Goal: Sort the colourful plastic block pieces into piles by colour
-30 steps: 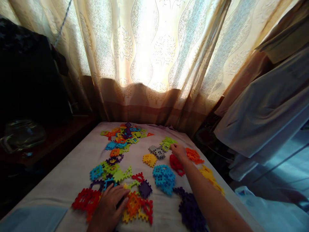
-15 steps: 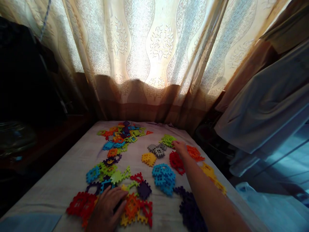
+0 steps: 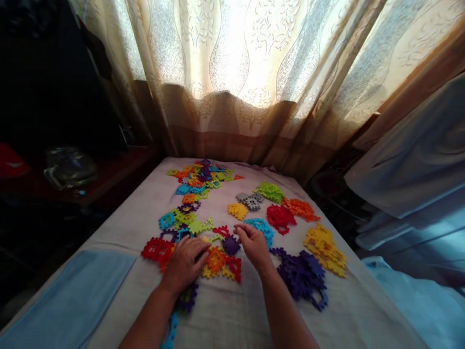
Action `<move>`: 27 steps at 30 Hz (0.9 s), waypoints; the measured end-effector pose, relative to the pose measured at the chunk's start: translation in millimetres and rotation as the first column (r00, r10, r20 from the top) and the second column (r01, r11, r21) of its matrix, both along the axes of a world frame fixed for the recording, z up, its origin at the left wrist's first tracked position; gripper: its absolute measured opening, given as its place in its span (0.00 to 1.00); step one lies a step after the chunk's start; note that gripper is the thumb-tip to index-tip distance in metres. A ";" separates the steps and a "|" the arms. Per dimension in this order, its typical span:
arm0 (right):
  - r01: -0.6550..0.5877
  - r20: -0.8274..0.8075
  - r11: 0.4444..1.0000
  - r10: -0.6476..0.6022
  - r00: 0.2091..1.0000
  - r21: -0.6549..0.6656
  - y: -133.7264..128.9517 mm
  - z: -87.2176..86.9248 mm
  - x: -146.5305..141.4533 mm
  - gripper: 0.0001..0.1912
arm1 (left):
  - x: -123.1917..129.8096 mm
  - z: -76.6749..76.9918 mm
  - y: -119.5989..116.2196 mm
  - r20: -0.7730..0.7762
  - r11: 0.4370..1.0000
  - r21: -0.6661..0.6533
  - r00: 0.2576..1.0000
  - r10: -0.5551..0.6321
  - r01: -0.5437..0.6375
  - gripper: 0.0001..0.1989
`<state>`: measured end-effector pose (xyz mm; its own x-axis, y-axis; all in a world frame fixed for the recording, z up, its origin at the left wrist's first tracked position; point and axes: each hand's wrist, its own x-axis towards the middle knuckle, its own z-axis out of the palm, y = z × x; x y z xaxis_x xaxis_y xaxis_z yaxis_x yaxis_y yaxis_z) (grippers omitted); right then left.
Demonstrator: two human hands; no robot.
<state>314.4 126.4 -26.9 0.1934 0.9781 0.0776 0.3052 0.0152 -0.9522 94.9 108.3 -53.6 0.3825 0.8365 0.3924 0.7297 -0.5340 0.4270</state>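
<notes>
Palm down, my left hand [image 3: 185,261] lies on the near heap of toothed plastic building pieces, its fingers stretched out and its thumb apart. Red pieces [image 3: 158,249] lie on its left side, and an orange piece [image 3: 215,259] is beside its thumb. My right hand [image 3: 254,247] hovers near a dark purple piece [image 3: 231,245] and a red piece [image 3: 221,231], thumb and fingers pinched together. Whether something small sits in that pinch I cannot make out. Light green pieces [image 3: 198,225] lie just beyond my left hand. Blue pieces [image 3: 259,228] are partly behind my right hand.
Sorted piles lie on the right: purple [image 3: 301,274], yellow [image 3: 325,249], red [image 3: 281,218], orange [image 3: 301,208], green [image 3: 269,191] and grey [image 3: 250,201]. A mixed pile [image 3: 203,177] is at the back. A blue cloth [image 3: 80,295] covers the left corner; a curtain [image 3: 225,111] hangs behind.
My right hand has drawn back from the green pile to the near pieces in front of me. My left hand stays on the near heap. The view has shifted.
</notes>
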 end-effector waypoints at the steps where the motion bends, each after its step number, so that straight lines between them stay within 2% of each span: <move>1: -0.013 0.034 1.000 0.013 0.999 -0.005 -6.2 -2.3 -3.9 0.19 | 0.2 0.4 -0.1 -0.003 1.000 -0.003 1.000 0.000 0.000 0.11; 5: -0.079 0.236 0.996 0.085 0.968 -0.037 -21.3 -1.8 -8.7 0.15 | 0.7 1.5 -0.2 -0.015 1.000 -0.011 1.000 -0.006 0.006 0.11; 10: -0.171 0.524 0.966 0.251 0.814 -0.197 -29.9 15.1 -12.6 0.11 | 0.6 2.3 -0.3 -0.029 1.000 -0.006 1.000 -0.009 0.008 0.11; 14: -0.180 0.646 0.951 0.303 0.701 -0.251 -34.8 23.1 -19.4 0.08 | 0.2 2.2 -0.1 -0.034 1.000 0.000 0.999 -0.008 0.008 0.11; 18: -0.173 0.721 0.948 0.315 0.617 -0.266 -36.9 22.5 -24.9 0.06 | -0.6 0.8 1.0 -0.032 1.000 0.003 0.999 -0.014 0.015 0.10; 21: -0.158 0.722 0.950 0.309 0.619 -0.271 -37.1 20.7 -27.7 0.05 | -1.7 -1.8 2.5 -0.028 1.000 0.017 0.999 -0.018 0.018 0.10; 27: -0.136 0.684 0.963 0.261 0.682 -0.232 -37.0 20.2 -31.1 0.09 | -3.0 -4.5 5.5 -0.037 0.999 0.023 0.999 -0.035 0.035 0.11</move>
<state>283.4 89.4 -6.7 -0.0571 0.9975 -0.0405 0.8906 0.0326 -0.4537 91.9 113.8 -58.1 0.4260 0.8130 0.3968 0.7254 -0.5691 0.3871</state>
